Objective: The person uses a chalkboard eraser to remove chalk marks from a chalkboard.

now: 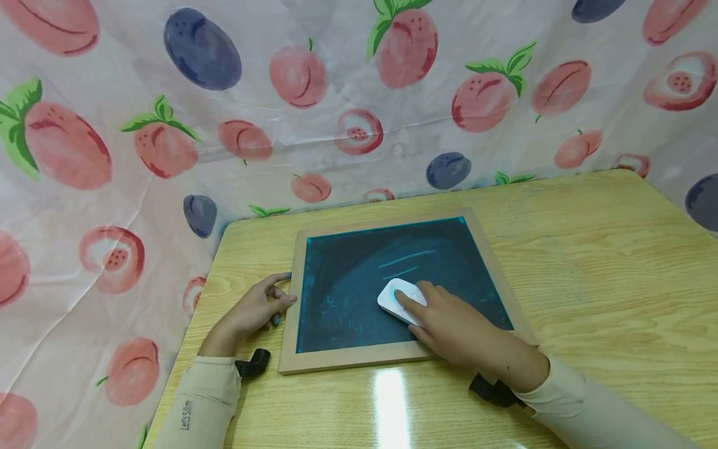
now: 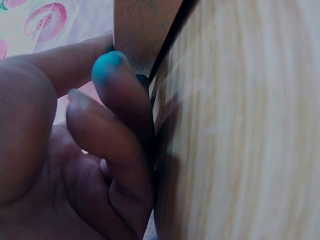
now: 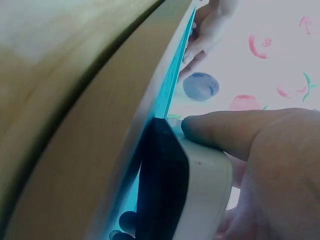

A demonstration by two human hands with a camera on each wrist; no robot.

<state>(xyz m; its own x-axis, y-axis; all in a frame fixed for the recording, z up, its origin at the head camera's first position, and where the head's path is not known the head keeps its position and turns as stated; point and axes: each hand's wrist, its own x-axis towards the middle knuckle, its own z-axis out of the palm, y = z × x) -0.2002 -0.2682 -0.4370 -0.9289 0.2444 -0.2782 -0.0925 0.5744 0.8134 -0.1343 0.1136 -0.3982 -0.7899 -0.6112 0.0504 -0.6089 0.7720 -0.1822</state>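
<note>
A chalkboard (image 1: 348, 337) in a light wooden frame lies on the table, its dark surface smeared with pale blue dust and a few chalk strokes. My right hand (image 1: 454, 321) grips a white chalkboard eraser (image 1: 401, 296), which lies on the lower right middle of the board. In the right wrist view the eraser (image 3: 205, 185) shows a dark underside against the board. At the board's left edge, my left hand (image 1: 258, 307) touches the frame with loosely bent fingers. One fingertip (image 2: 109, 67) in the left wrist view is coloured blue.
The wooden table (image 1: 617, 280) extends around the board, widest on the right. A fruit-print curtain (image 1: 336, 75) hangs behind and to the left. Black wrist mounts (image 1: 255, 363) stick out from both sleeves. Light reflects off the table in front of the board.
</note>
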